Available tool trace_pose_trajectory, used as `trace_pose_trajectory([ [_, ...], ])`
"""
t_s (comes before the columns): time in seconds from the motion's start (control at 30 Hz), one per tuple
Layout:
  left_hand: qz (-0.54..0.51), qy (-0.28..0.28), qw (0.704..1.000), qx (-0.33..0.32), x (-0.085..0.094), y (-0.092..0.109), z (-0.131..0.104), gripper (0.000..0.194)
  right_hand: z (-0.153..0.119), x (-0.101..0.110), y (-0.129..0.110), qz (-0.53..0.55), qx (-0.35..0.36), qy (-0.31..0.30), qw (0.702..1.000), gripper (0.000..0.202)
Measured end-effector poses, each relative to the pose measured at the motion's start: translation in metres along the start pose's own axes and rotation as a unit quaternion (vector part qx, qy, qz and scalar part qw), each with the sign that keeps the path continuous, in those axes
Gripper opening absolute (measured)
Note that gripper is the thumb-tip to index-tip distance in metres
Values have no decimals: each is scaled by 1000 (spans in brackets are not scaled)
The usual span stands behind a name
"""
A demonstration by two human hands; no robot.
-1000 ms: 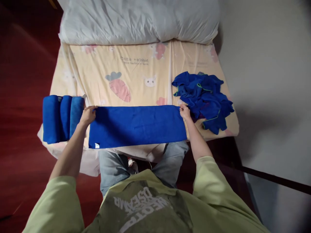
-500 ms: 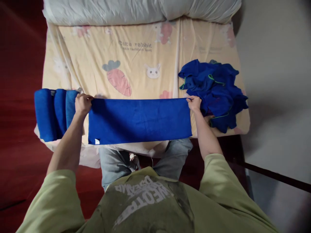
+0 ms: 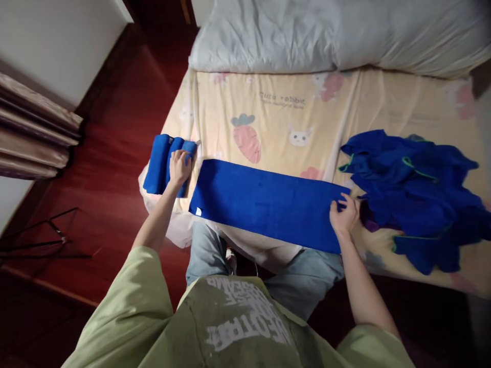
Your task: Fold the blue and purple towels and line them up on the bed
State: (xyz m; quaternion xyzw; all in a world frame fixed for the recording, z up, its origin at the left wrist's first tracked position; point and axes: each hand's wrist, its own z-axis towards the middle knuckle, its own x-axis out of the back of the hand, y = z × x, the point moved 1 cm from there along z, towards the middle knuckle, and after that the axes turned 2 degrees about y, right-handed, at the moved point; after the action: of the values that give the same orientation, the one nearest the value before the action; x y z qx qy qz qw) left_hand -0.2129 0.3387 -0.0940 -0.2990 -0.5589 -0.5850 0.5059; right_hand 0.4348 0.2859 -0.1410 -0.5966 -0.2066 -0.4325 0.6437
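A long folded blue towel lies flat across the near edge of the bed. The right hand pinches the right end of the towel with its fingers. The left hand is off the towel and rests with spread fingers on the rolled towels, just left of the towel. A heap of blue cloths lies right of the towel. White pillows lie beyond it.
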Motion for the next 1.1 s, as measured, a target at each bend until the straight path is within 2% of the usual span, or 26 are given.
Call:
trace_pose_trajectory([
  [0.1,20,58,995,77,25,-37,12,49,-39,9,-10,52,-55,40,996,44],
  [0.2,52,29,984,170,35,-70,34,73,-75,12,-11,87,-97,47,990,46],
  [0.33,84,-20,974,210,31,-98,63,85,-112,13,-8,103,-138,40,984,51],
  [0.47,36,-35,975,216,20,-114,78,87,-130,14,-11,113,-167,40,979,56],
  [0.73,-21,3,993,114,13,-118,77,75,-136,15,-24,125,-164,18,978,57],
  [0.87,-28,-12,995,94,14,-119,78,71,-140,14,-21,120,-162,6,979,55],
  [0.93,-24,-31,994,105,16,-119,78,71,-142,13,-19,111,-157,-12,981,54],
  [1.0,-13,-31,992,123,20,-115,74,72,-144,12,-19,88,-139,-32,986,52],
  [1.1,-6,32,995,99,21,-89,52,69,-147,12,-21,15,-79,-42,996,51],
])
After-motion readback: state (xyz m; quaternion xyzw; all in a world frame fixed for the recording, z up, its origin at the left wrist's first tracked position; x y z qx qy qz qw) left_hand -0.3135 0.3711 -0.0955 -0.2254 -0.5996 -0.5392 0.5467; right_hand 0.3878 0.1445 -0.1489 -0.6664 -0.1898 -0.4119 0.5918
